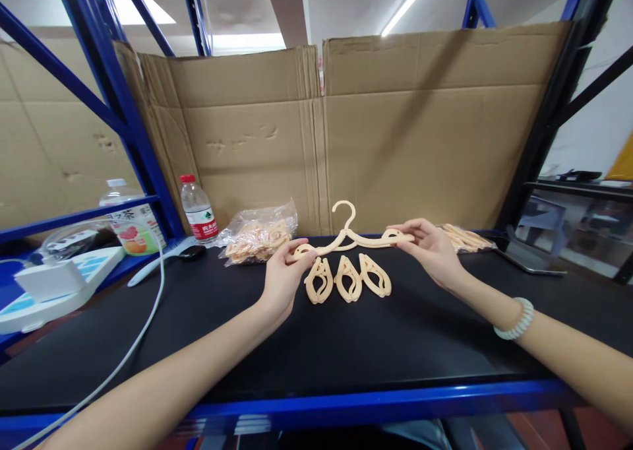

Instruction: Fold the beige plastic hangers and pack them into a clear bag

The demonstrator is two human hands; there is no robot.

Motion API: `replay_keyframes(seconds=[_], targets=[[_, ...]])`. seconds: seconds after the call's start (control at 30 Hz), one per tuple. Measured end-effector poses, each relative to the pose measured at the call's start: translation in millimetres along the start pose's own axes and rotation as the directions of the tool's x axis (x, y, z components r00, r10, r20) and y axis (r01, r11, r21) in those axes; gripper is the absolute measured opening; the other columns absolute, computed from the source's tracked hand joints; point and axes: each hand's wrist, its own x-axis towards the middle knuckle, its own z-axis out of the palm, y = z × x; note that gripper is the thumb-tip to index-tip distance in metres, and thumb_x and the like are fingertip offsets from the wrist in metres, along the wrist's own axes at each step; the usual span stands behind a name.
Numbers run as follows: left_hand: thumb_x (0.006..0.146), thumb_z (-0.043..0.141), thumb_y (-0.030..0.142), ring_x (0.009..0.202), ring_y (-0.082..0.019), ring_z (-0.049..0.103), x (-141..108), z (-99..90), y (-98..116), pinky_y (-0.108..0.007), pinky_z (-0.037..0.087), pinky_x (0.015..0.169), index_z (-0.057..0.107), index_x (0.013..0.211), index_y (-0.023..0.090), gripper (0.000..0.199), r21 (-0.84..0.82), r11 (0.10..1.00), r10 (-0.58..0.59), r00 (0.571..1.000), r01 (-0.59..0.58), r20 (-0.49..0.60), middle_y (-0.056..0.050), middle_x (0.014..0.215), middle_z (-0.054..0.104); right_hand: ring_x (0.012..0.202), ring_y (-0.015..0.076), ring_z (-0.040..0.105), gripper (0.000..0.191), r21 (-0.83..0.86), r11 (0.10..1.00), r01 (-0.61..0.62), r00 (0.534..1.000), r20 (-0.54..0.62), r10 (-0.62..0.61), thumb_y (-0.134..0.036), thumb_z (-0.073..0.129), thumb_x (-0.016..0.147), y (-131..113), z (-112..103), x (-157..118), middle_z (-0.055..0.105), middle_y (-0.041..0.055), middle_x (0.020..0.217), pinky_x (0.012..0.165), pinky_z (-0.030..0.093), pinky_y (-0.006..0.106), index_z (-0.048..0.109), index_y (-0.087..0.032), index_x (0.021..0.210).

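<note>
A cream plastic clothes hanger point(342, 239) with its hook upward is held spread out between both hands. My left hand point(291, 265) pinches the tip of its left arm, and my right hand point(428, 245) grips the tip of its right arm. Just below it, three more cream hangers lie folded in a row on the black tabletop: a left one point(318, 282), a middle one point(348, 280) and a right one point(376, 276). My right wrist wears a pale beaded bracelet.
A clear bag of cream plastic parts point(260, 235) lies behind my left hand, another bag point(467, 237) behind my right. A red-capped bottle point(198, 209), a brush point(163, 258) and a power strip point(64, 285) are at left. A white cable point(143, 334) crosses the table. Cardboard point(420, 133) walls the back.
</note>
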Motion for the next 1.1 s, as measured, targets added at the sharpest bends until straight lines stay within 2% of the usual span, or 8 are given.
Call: replay_keyframes(seconds=[0.13, 0.27, 0.4, 0.47, 0.6, 0.77, 0.87, 1.1], targets=[[0.053, 0.084, 0.019, 0.075, -0.010, 0.060, 2, 0.4, 6, -0.020, 0.048, 0.071, 0.058, 0.103, 0.013, 0.057, -0.138, 0.989, -0.066, 0.997, 0.059, -0.042, -0.001, 0.079, 0.066, 0.093, 0.0161, 0.064, 0.031, 0.277, 0.942, -0.192, 0.976, -0.049, 0.213, -0.027, 0.079, 0.070, 0, -5, 3, 0.069, 0.0043, 0.099, 0.085, 0.051, 0.029, 0.059, -0.023, 0.094], [0.054, 0.085, 0.022, 0.080, -0.014, 0.063, -3, 3.4, 8, -0.025, 0.052, 0.073, 0.061, 0.098, 0.014, 0.051, -0.111, 0.983, -0.140, 0.990, 0.143, 0.036, -0.003, 0.083, 0.066, 0.084, 0.0130, 0.063, 0.026, 0.361, 0.898, -0.251, 0.955, -0.058, 0.290, -0.028, 0.078, 0.072, 1, -3, 2, 0.068, 0.0017, 0.093, 0.080, 0.051, 0.025, 0.063, -0.022, 0.093], [0.062, 0.082, 0.028, 0.080, -0.014, 0.063, -15, 9.2, 4, -0.023, 0.053, 0.070, 0.063, 0.086, 0.012, 0.034, 0.004, 0.994, -0.111, 0.975, 0.112, 0.192, -0.005, 0.086, 0.066, 0.085, 0.0169, 0.063, 0.024, 0.214, 0.946, -0.244, 0.969, 0.029, 0.243, -0.035, 0.069, 0.081, -6, 15, -10, 0.068, 0.0053, 0.096, 0.080, 0.052, 0.030, 0.065, -0.020, 0.099], [0.065, 0.081, 0.028, 0.078, -0.014, 0.063, -21, 11.9, 2, -0.021, 0.053, 0.066, 0.063, 0.082, 0.012, 0.030, 0.064, 0.995, -0.097, 0.958, 0.082, 0.270, -0.004, 0.084, 0.066, 0.086, 0.0185, 0.063, 0.032, 0.100, 0.968, -0.231, 0.963, 0.163, 0.213, -0.038, 0.063, 0.086, -14, 26, -19, 0.068, 0.0063, 0.098, 0.081, 0.053, 0.033, 0.062, -0.020, 0.112], [0.068, 0.079, 0.027, 0.076, -0.014, 0.063, -28, 14.6, 0, -0.021, 0.054, 0.065, 0.060, 0.080, 0.014, 0.026, 0.093, 0.994, -0.083, 0.933, 0.053, 0.351, -0.002, 0.081, 0.066, 0.076, 0.0168, 0.063, 0.052, -0.062, 0.975, -0.212, 0.868, 0.446, 0.217, -0.039, 0.051, 0.094, -29, 41, -35, 0.067, 0.0052, 0.096, 0.068, 0.054, 0.029, 0.037, -0.023, 0.142], [0.070, 0.077, 0.026, 0.078, -0.016, 0.064, -32, 16.3, 0, -0.024, 0.053, 0.068, 0.059, 0.083, 0.015, 0.025, 0.104, 0.995, -0.050, 0.918, 0.010, 0.393, -0.003, 0.084, 0.068, 0.061, 0.0144, 0.058, 0.048, -0.195, 0.968, -0.158, 0.924, 0.317, 0.215, -0.039, 0.054, 0.092, -31, 40, -36, 0.062, 0.0005, 0.066, 0.057, 0.050, 0.024, 0.050, -0.016, 0.134], [0.070, 0.076, 0.026, 0.079, -0.016, 0.065, -34, 17.6, 1, -0.024, 0.052, 0.070, 0.060, 0.085, 0.014, 0.025, 0.125, 0.992, -0.031, 0.910, -0.022, 0.412, -0.005, 0.086, 0.068, 0.059, 0.0142, 0.058, 0.047, -0.210, 0.964, -0.160, 0.935, 0.281, 0.217, -0.039, 0.057, 0.089, -30, 39, -35, 0.063, 0.0012, 0.066, 0.055, 0.050, 0.024, 0.056, -0.015, 0.129], [0.069, 0.077, 0.030, 0.069, -0.015, 0.062, -36, 18.2, 5, -0.025, 0.051, 0.062, 0.064, 0.092, 0.015, 0.030, 0.122, 0.992, -0.037, 0.921, -0.012, 0.387, -0.004, 0.077, 0.066, 0.053, 0.0130, 0.057, 0.045, -0.219, 0.959, -0.182, 0.870, 0.418, 0.261, -0.042, 0.056, 0.090, -35, 43, -39, 0.065, 0.0012, 0.065, 0.051, 0.049, 0.024, 0.058, -0.016, 0.128]])
